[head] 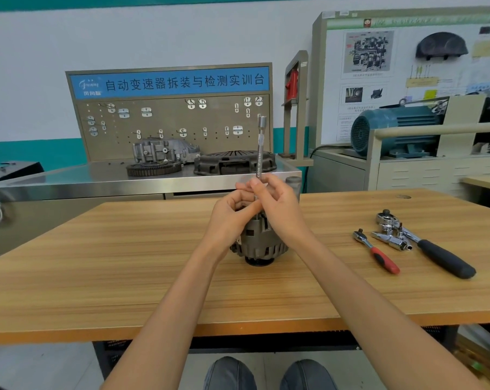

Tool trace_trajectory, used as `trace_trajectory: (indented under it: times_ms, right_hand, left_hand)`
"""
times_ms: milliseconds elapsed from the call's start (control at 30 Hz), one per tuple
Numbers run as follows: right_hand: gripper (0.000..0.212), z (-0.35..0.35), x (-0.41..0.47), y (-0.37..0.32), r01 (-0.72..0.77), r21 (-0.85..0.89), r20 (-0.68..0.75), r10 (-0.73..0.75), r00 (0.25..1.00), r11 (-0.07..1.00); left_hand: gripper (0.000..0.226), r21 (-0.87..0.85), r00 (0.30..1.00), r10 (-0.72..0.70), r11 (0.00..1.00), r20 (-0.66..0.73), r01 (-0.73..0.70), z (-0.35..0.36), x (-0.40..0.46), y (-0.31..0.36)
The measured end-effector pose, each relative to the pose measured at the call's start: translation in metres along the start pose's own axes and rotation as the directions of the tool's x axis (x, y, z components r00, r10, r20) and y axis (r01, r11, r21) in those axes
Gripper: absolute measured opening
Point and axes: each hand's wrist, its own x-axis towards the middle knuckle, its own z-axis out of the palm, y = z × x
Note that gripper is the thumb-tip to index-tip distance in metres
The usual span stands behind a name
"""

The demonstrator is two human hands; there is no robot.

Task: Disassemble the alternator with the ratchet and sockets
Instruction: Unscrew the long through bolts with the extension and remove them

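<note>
Fingers of both hands [255,204] pinch upright extension bar [260,153] above alternator [259,243].

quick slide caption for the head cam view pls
Both hands, left and right, hold an upright extension bar on the alternator; two ratchets lie unused on the table.

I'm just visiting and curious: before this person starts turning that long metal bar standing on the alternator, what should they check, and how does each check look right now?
1. Alternator standing steady on the wooden table: ok.
2. Extension bar upright over it: ok.
3. Both hands on the bar, left hand and right hand: ok.
4. Bar's lower end seated on a bolt: cannot tell, hands hide it.
5. Ratchet attached on top: not ok; the red-handled ratchet and black-handled ratchet lie on the table.
</note>
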Motion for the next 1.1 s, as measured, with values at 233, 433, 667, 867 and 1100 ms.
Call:
trace_trajectory:
  times_ms: [233,433,667,867,1100]
  right_hand:
    - [0.024,-0.003,0.003,0.0,0.054,-0.067,0.019,-0.052,0.998,0.996]
    - [0.025,-0.005,0.004,-0.003,0.042,-0.048,0.062,-0.039,0.997,0.998]
    - [0.031,-0.005,0.004,-0.001,-0.002,-0.017,0.07,0.004,0.998,1.0]
    - [0.023,-0.004,0.006,0.003,-0.04,0.007,0.028,0.04,0.999,0.999]
    - [0.027,-0.008,0.007,0.003,0.039,-0.032,0.057,-0.037,0.998,0.999]
  left_hand:
    - [0.013,-0.013,0.998,0.016,1.0,0.064,-0.015,-0.006,-0.003,0.002]
    - [0.014,-0.041,0.998,0.017,0.999,0.058,-0.015,-0.006,-0.003,0.001]
    - [0.01,-0.002,0.999,0.043,0.999,-0.004,-0.043,0.0,-0.001,-0.002]
    - [0.006,-0.012,0.999,0.032,0.999,-0.03,-0.032,0.003,-0.001,-0.005]
    - [0.016,-0.035,0.998,0.06,0.998,0.033,-0.059,-0.002,-0.004,-0.003]
